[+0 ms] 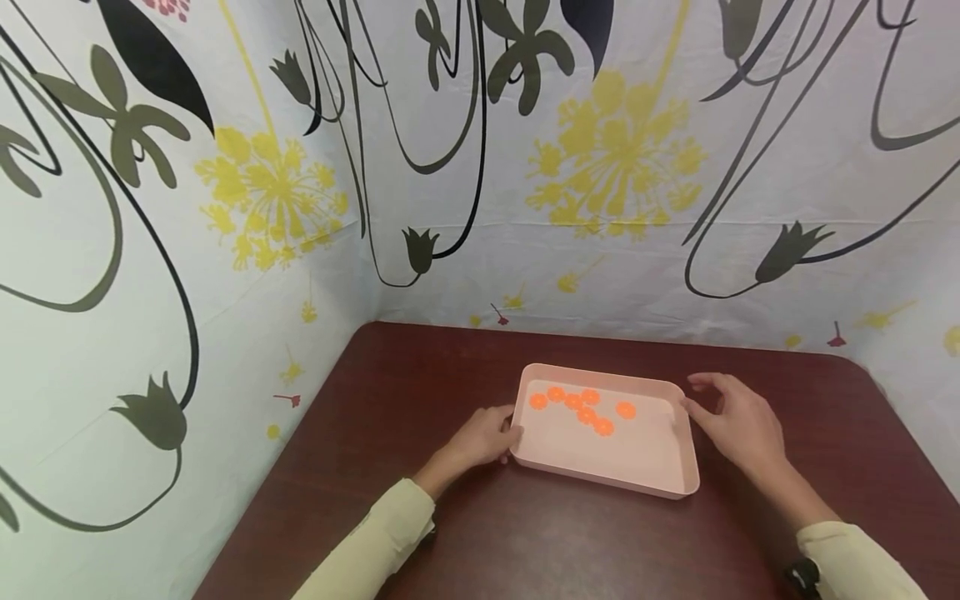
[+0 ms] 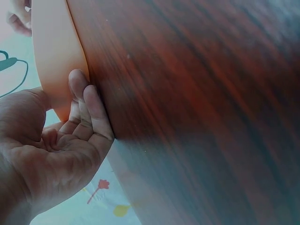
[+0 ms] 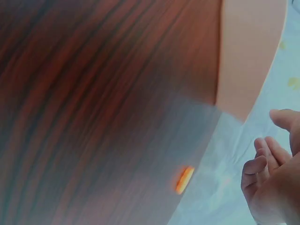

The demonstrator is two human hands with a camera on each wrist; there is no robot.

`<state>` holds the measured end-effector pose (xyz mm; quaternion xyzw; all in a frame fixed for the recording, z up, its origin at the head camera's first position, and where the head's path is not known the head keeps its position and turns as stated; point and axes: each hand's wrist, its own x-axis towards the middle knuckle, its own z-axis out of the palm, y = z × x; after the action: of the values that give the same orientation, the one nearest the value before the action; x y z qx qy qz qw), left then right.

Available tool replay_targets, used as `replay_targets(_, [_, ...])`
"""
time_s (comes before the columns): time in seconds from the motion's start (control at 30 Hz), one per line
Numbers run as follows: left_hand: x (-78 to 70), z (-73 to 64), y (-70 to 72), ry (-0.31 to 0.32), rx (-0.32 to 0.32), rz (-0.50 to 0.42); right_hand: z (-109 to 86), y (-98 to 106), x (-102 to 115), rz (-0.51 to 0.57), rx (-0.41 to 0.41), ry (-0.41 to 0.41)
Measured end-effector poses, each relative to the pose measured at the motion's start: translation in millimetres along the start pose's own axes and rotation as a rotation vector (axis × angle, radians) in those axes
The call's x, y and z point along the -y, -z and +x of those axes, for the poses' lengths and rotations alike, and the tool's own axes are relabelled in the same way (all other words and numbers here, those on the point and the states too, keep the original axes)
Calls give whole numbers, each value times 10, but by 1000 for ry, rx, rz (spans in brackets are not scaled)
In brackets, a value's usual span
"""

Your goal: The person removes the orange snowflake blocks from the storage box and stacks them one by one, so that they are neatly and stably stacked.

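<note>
A shallow pale pink tray (image 1: 637, 462) stands on the table, with several flat orange discs with scalloped edges (image 1: 590, 397) lying in its upper left and middle. My left hand (image 1: 480, 437) grips the tray's left end, thumb at the rim; the left wrist view has the fingers (image 2: 93, 110) curled low against its outer wall. Beside the right end is my right hand (image 1: 742, 421), thumb toward the tray's corner and fingers spread apart from the thumb, nothing between them. One more orange piece (image 3: 185, 180) lies on the table near that hand in the right wrist view; the head view hides it.
The dark red-brown wooden table (image 1: 420, 375) has rounded far corners. White cloth (image 1: 465, 192) printed with flowers and leaves hangs close behind the table and along its sides. A dark band (image 1: 804, 575) shows at the right sleeve cuff.
</note>
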<state>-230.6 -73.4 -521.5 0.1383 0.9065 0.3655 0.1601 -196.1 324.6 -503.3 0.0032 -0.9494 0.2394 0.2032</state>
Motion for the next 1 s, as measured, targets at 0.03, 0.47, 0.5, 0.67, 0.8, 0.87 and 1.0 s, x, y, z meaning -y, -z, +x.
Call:
replay_targets(0.03, [3, -3, 1, -1, 2, -1, -4, -14, 46, 12, -1, 14])
replay_targets(0.47, [-16, -6, 69, -12, -5, -19, 128, -351, 341, 131, 150, 99])
replay_targets(0.5, [-20, 2, 69, -11, -6, -21, 138, -360, 344, 124, 162, 98])
replay_targets(0.67, [-40, 21, 44, 0, 9, -35, 143, -416, 347, 82, 179, 107])
replay_targets(0.8, [-43, -5, 29, 6, 11, -30, 127, -492, 349, 46, 189, 134])
replay_targets(0.87, [-42, -20, 23, 3, 9, -25, 121, -527, 348, 6, 190, 152])
replay_targets(1.0, [-35, -39, 20, -3, 9, -28, 122, -574, 352, -56, 197, 181])
